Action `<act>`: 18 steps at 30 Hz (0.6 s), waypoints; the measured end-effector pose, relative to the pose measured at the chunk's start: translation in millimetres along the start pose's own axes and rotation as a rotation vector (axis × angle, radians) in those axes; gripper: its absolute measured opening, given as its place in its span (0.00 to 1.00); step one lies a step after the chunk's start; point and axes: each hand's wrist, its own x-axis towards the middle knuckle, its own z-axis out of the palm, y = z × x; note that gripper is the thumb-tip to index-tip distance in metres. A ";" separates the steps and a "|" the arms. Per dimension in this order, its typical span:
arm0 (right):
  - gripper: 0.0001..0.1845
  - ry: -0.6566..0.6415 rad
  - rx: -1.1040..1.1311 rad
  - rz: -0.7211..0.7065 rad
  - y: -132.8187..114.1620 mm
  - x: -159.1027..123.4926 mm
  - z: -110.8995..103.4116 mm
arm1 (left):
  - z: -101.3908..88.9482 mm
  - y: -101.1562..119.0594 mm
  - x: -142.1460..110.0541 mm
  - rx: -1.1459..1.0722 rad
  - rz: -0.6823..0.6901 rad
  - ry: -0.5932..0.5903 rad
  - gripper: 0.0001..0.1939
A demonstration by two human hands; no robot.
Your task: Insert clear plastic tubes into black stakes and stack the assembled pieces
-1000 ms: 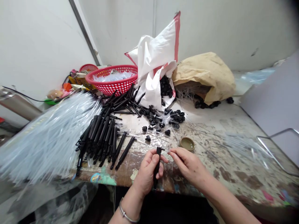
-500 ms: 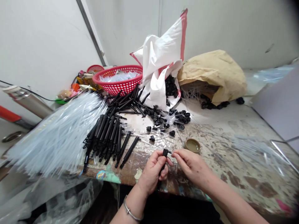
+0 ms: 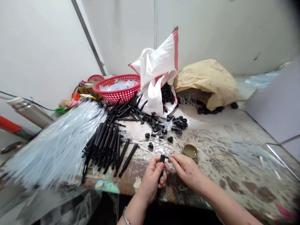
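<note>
My left hand (image 3: 152, 175) is closed around a black plastic tube (image 3: 162, 158), its top end showing above the fingers and the rest mostly hidden in the palm. From that end a thin dark stem points to the right. My right hand (image 3: 184, 167) pinches the stem's tip between thumb and forefinger; whether it holds anything more is too small to see. Left of my hands lie similar black tubes (image 3: 128, 160), several stacked in a pile (image 3: 106, 145). Beyond my fingers are loose black caps (image 3: 150, 145) and thin clear tubes (image 3: 159, 147). A small dish of liquid (image 3: 190, 151) stands just behind my right hand.
A big bundle of clear plastic strips (image 3: 53, 147) covers the table's left side. At the back are a red basket (image 3: 117, 97), a white sack (image 3: 157, 65) spilling black caps and a tan bag (image 3: 208, 81). A white panel (image 3: 276, 103) stands at right.
The whole view has shifted, with the table's contents sitting slightly lower and further left. Both hands keep the same hold, the right fingers still at the stem.
</note>
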 end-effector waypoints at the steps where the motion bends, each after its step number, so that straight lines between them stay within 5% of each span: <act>1: 0.17 -0.008 0.013 0.007 -0.1 0.0 0.1 | 0.6 -1.6 -0.5 0.022 0.019 0.013 0.10; 5: 0.13 0.060 0.063 -0.037 1.3 -4.2 -6.8 | 3.2 -2.9 -5.0 0.155 0.104 0.093 0.14; 8: 0.13 0.167 0.054 -0.066 5.4 -13.0 -16.6 | -4.6 9.7 -10.1 0.305 0.201 0.298 0.16; 13: 0.11 0.076 0.090 -0.088 12.9 -31.5 -22.5 | -51.4 50.5 -9.1 0.732 0.392 0.721 0.18; 18: 0.11 -0.004 0.114 -0.134 14.7 -40.1 -16.3 | -97.0 74.6 12.3 1.292 0.654 0.948 0.18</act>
